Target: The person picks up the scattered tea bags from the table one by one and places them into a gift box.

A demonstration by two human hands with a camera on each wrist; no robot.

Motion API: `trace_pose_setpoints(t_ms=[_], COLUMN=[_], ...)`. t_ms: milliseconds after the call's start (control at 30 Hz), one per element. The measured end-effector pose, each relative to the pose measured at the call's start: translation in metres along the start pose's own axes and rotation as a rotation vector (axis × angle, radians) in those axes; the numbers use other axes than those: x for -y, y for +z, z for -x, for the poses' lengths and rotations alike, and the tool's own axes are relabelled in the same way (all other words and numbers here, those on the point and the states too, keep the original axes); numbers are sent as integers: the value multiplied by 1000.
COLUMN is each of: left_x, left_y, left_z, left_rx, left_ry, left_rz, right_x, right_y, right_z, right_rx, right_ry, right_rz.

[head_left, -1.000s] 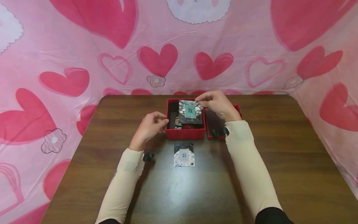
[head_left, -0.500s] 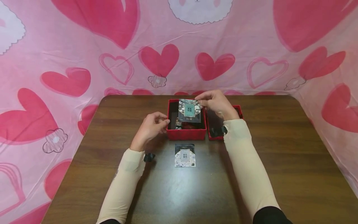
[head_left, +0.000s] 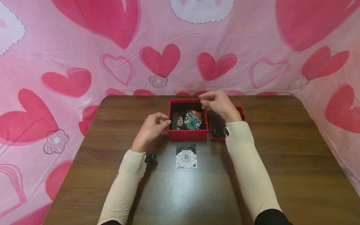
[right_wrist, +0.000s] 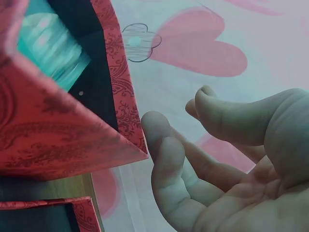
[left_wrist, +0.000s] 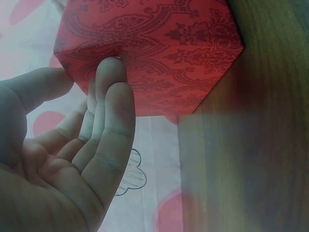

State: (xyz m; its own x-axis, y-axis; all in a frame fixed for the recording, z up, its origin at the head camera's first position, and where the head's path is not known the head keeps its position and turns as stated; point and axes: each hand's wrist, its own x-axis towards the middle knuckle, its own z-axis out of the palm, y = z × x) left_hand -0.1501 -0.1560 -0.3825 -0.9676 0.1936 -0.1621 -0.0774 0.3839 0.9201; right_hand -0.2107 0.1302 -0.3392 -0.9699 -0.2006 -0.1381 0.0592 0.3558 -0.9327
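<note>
A red patterned box [head_left: 187, 135] with a dark inside stands open-topped at the table's back middle. In it lie a teal-and-white floral sachet [head_left: 192, 122], set at an angle, part of an orange-red sachet [head_left: 197, 113], and a smaller brownish one [head_left: 179, 120] at the left. My right hand [head_left: 219, 104] is just above the box's back right corner, thumb and fingers apart, holding nothing. The left hand [head_left: 153, 125] touches the box's left wall with its fingertips; the thumb is by the rim in the left wrist view. A white-and-black sachet [head_left: 186, 157] lies flat in front.
Right of the box lies a shallow red lid or tray [head_left: 212, 138] with a dark inside, partly covered by my right arm. The brown wooden table [head_left: 287, 150] backs onto a pink cloth [head_left: 185, 67] printed with hearts.
The teal sachet has left my right hand's fingers and dropped into the box. The right hand stays near the back right corner with its fingers parted. My left hand has not visibly moved.
</note>
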Motion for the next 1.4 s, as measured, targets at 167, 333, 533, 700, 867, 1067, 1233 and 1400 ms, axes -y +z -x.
trace_pose_setpoints(t_ms=[167,333,533,700,867,1067,1233,1400], left_x=[0,2,2,2,1,1,2,2], left_y=[0,0,0,1,1,0,0,1], left_z=[0,-1,-1,-1,-1,-1,-1,-1], left_rx=[-5,0,-10,-8,-8,-6,-7,-1], left_ry=[5,8,-13,6,19,9,7,14], left_rz=[-6,-13,-17,-12,-18,-22,-20,-15], right_x=[3,9,10,8,2,-8,-20,-30], right_y=[-1,3,10,13,18,30,40,50], right_z=[8,20,32,49,67,81,90,102], right_rx=[-6,-5,-7,10,42,73,111,102], right_ry=[0,-58,-112,-137,-110,-98,-91,-78], right_rz=[3,5,28,49,87,68,124,228])
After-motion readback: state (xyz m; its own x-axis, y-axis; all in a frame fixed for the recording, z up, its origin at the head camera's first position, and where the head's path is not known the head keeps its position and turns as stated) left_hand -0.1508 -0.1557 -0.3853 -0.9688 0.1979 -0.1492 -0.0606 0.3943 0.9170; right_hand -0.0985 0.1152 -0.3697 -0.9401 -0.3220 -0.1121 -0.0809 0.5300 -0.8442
